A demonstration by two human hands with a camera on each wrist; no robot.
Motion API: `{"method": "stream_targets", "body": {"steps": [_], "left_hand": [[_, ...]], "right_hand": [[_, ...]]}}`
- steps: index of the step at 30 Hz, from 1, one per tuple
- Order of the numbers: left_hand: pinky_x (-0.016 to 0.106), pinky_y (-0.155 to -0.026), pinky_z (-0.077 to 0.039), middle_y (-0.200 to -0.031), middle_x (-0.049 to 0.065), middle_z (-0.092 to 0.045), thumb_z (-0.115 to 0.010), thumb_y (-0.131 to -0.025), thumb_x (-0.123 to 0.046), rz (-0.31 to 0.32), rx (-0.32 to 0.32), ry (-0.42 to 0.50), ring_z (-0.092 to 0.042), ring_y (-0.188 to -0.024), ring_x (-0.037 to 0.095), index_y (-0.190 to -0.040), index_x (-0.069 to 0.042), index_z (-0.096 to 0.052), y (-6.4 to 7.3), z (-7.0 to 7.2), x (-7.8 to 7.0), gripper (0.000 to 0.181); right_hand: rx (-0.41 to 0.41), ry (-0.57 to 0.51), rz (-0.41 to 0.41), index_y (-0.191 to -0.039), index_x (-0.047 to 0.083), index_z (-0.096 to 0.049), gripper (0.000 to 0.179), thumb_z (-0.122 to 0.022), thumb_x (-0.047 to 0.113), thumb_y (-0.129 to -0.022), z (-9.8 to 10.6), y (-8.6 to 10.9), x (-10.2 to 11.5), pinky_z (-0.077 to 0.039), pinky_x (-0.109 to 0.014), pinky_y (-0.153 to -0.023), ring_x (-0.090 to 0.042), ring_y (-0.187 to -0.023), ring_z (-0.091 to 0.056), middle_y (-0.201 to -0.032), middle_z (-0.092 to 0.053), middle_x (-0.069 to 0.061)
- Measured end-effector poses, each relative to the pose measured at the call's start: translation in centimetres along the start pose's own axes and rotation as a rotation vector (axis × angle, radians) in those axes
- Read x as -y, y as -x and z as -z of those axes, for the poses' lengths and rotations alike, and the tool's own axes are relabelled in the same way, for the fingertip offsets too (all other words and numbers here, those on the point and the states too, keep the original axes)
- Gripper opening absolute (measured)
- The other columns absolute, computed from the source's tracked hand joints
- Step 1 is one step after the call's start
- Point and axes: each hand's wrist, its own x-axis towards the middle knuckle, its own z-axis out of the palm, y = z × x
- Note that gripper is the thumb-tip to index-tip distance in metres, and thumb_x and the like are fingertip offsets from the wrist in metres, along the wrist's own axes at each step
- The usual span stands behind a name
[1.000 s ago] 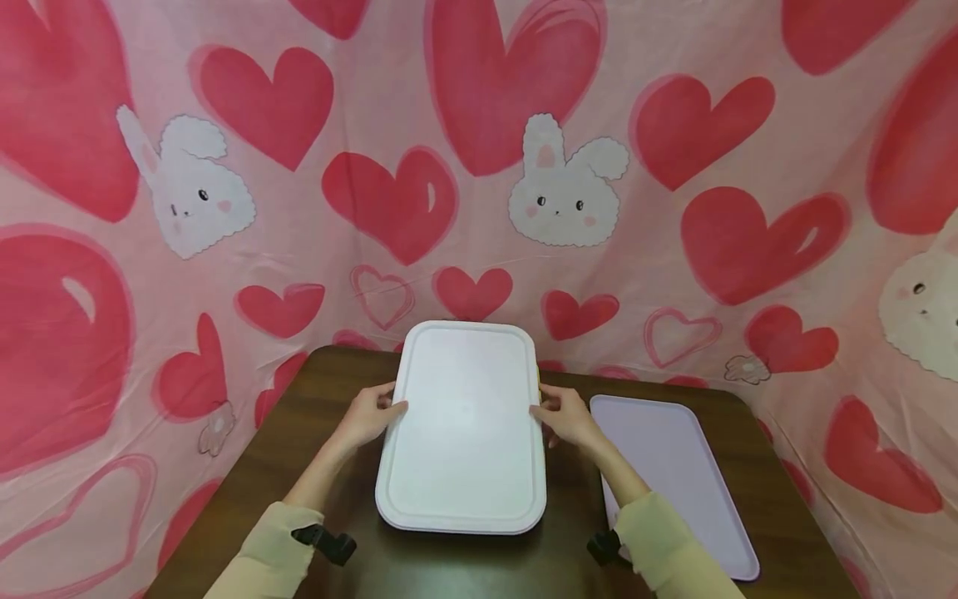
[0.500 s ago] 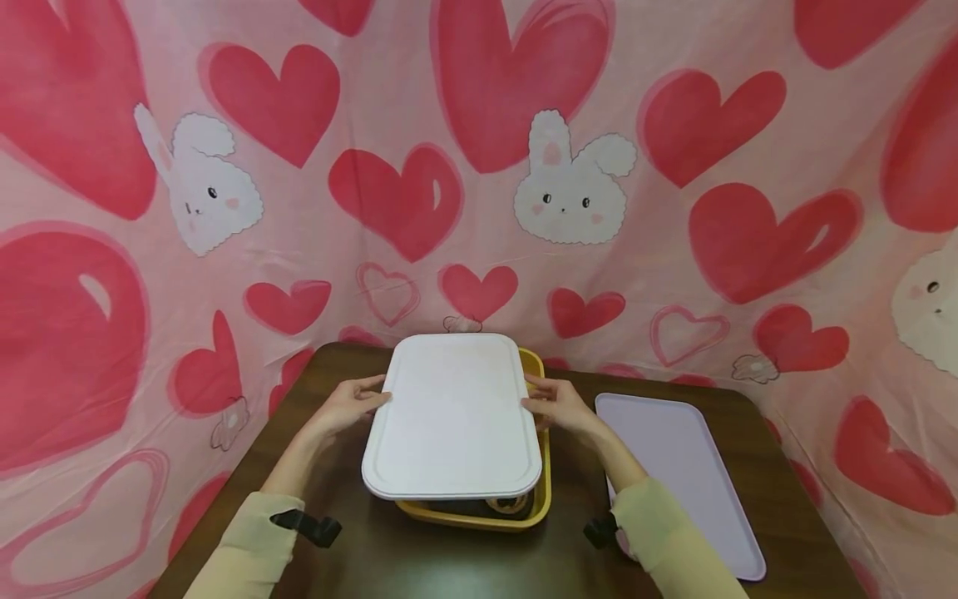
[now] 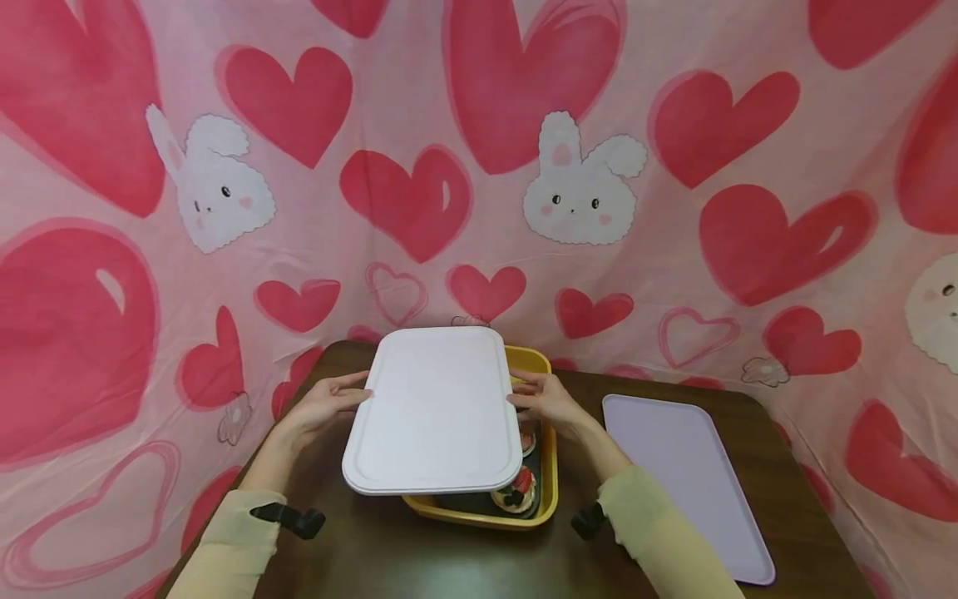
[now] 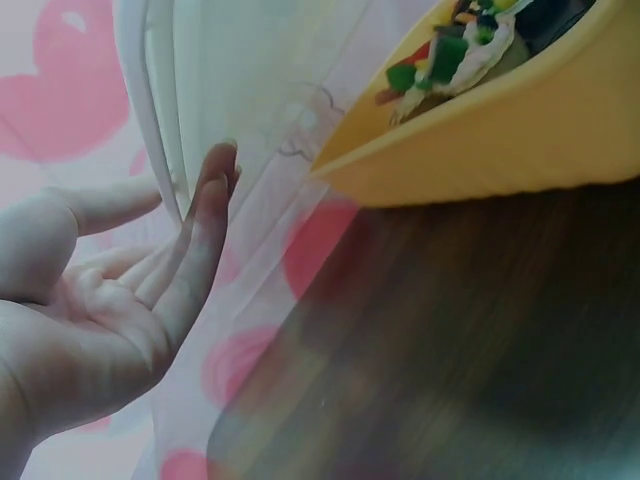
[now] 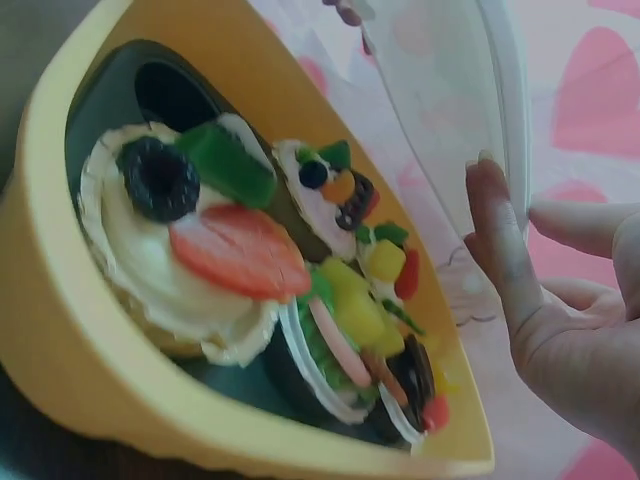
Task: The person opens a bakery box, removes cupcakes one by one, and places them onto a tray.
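Observation:
A white rectangular lid [image 3: 434, 408] is held over a yellow box [image 3: 551, 474], shifted left so the box's right side and front corner show. My left hand [image 3: 327, 408] pinches the lid's left edge between thumb and fingers. On the opposite edge my right hand [image 3: 552, 405] does the same, as the right wrist view also shows. Inside the box sits a dark tray [image 5: 95, 105] with round wells. Several fruit-topped tarts stand in it, among them a cream tart [image 5: 180, 300] with a strawberry slice and a dark berry. The lid hides much of the box in the head view.
A pale purple tray [image 3: 692, 487] lies on the right of the dark wooden table [image 3: 419, 557], beside my right forearm. Behind the table hangs a pink cloth [image 3: 479, 233] printed with hearts and rabbits.
Both hands have lifted the lid off the box and carried it left, uncovering the box's right side and front. Tarts now show inside. The purple tray stays on the table.

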Motion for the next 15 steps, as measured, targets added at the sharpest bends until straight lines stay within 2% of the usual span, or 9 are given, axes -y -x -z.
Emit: {"method": "stream_targets", "body": {"steps": [4, 8, 11, 15], "left_hand": [[0.028, -0.099, -0.066, -0.14, 0.011, -0.077, -0.069, -0.109, -0.025, 0.001, -0.033, -0.019, -0.079, -0.11, 0.007, -0.169, 0.004, -0.034, 0.5, 1.2, 0.2, 0.075], [0.03, -0.101, -0.066, -0.147, 0.02, -0.072, -0.069, -0.11, -0.029, 0.002, -0.074, -0.077, -0.079, -0.113, 0.008, -0.171, -0.001, -0.032, 1.1, 2.0, 0.4, 0.077], [0.03, -0.096, -0.067, -0.145, 0.028, -0.07, -0.067, -0.111, -0.026, -0.035, -0.115, -0.168, -0.079, -0.108, 0.01, -0.172, -0.004, -0.032, 1.5, 2.1, 0.6, 0.074], [0.026, -0.086, -0.067, -0.144, 0.039, -0.066, -0.066, -0.111, -0.017, -0.133, -0.205, -0.306, -0.079, -0.107, 0.026, -0.168, -0.002, -0.042, 2.1, 1.9, 0.9, 0.064]], "right_hand": [[0.016, -0.013, 0.007, -0.166, -0.009, -0.037, 0.065, -0.065, 0.002, -0.108, -1.2, -0.6, 0.3, -0.07, -0.029, -0.084, -0.007, -0.098, -0.077, -0.152, -0.059, -0.039], [-0.01, 0.04, 0.022, -0.165, -0.009, -0.039, 0.065, -0.066, 0.002, -0.107, -2.7, -1.2, 0.7, -0.07, -0.033, -0.085, -0.015, -0.103, -0.079, -0.149, -0.062, -0.038], [-0.026, 0.186, 0.098, -0.164, -0.012, -0.039, 0.067, -0.067, 0.001, -0.105, -4.1, -1.5, 1.0, -0.07, -0.038, -0.092, -0.03, -0.112, -0.079, -0.146, -0.064, -0.039], [-0.022, 0.45, 0.252, -0.164, -0.014, -0.036, 0.069, -0.067, 0.004, -0.106, -6.2, -2.0, 0.9, -0.068, -0.043, -0.098, -0.044, -0.123, -0.075, -0.148, -0.063, -0.038]]}}
